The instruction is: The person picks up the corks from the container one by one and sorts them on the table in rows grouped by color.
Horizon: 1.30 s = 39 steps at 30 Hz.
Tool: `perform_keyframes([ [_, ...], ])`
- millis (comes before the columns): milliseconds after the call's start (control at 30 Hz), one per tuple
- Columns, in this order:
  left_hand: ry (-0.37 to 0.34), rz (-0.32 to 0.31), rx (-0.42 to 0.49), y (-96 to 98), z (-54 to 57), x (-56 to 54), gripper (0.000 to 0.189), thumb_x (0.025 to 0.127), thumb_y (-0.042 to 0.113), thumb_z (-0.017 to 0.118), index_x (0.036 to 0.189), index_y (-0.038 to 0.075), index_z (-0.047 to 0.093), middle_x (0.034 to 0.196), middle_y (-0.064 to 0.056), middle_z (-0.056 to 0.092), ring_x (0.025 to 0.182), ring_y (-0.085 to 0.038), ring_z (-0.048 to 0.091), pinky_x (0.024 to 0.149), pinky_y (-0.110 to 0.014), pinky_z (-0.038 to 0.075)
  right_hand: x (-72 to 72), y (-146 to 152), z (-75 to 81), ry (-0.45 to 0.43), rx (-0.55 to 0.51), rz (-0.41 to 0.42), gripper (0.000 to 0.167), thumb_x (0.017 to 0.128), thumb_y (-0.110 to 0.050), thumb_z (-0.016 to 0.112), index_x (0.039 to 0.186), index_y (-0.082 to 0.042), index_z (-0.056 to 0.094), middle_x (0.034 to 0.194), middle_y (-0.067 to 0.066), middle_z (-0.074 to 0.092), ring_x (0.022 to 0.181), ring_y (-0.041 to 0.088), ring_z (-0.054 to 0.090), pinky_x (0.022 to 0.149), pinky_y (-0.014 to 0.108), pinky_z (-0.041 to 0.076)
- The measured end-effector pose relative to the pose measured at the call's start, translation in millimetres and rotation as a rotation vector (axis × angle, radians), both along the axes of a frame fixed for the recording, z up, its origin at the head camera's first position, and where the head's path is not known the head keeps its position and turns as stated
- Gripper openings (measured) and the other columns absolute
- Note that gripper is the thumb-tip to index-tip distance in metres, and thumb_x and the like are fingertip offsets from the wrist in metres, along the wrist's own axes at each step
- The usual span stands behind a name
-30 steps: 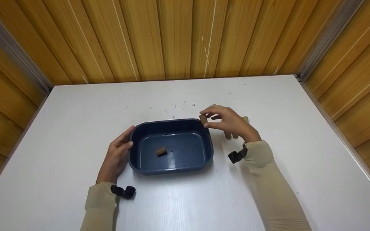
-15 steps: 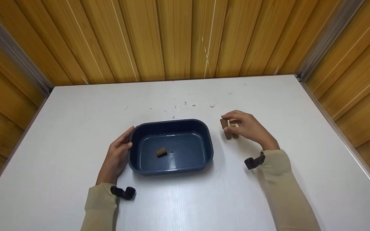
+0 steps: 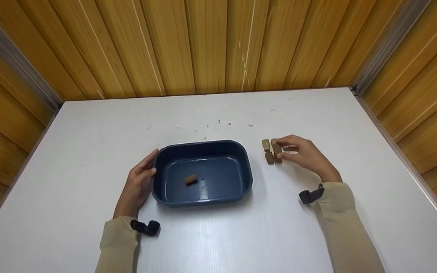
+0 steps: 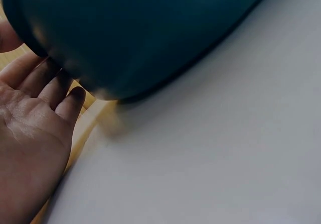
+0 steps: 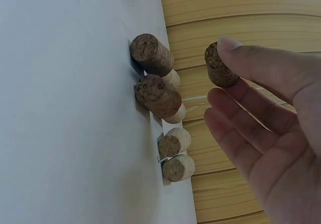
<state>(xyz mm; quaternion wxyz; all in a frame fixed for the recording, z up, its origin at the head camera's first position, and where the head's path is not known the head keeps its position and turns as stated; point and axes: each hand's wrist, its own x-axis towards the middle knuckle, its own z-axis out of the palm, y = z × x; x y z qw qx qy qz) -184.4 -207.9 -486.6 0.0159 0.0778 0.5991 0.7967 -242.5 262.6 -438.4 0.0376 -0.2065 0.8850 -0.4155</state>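
Note:
Against the left wall of a dark blue plastic tub (image 3: 203,198) rests my left hand (image 3: 139,184), thumb at the rim, the other fingers along the outside. In the left wrist view these fingers look nearly straight, their tips hidden behind the tub. One brown cork (image 3: 191,179) lies inside. Right of the tub, my right hand (image 3: 304,153) pinches a dark cork (image 5: 220,66) between thumb and fingers. In the right wrist view it is held apart from the corks on the table: dark ones (image 5: 158,96) in front, paler ones (image 5: 178,169) beside and behind them.
A white table (image 3: 211,242) carries everything, with small dark marks (image 3: 218,122) behind the tub. Wood-look panels (image 3: 203,45) rise at the back and both sides. Each sleeve cuff has a black wrist camera, one on the left (image 3: 146,227), another on the right (image 3: 311,196).
From the tub's back right corner, my right hand has moved right with the pinched cork, now over the group of corks. My left hand, the tub and the cork inside stay put.

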Motion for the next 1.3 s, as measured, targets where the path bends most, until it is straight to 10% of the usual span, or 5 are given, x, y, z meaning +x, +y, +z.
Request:
perform_keyframes([
  [1300,-0.001,0.012,-0.015,-0.4,0.5,-0.7,0.058,0.09,-0.007,0.042,0.147,-0.006,0.03,0.152,-0.007,0.04,0.134,-0.001,0.042,0.112,-0.016,0.031,-1.5,23.8,-15.1,-0.099,0.137,-0.094,0.044,0.083,-0.009,0.072,0.125,-0.002,0.062,0.113,0.015,0.055,0.105,0.03,0.053,0.091,0.042,0.045],
])
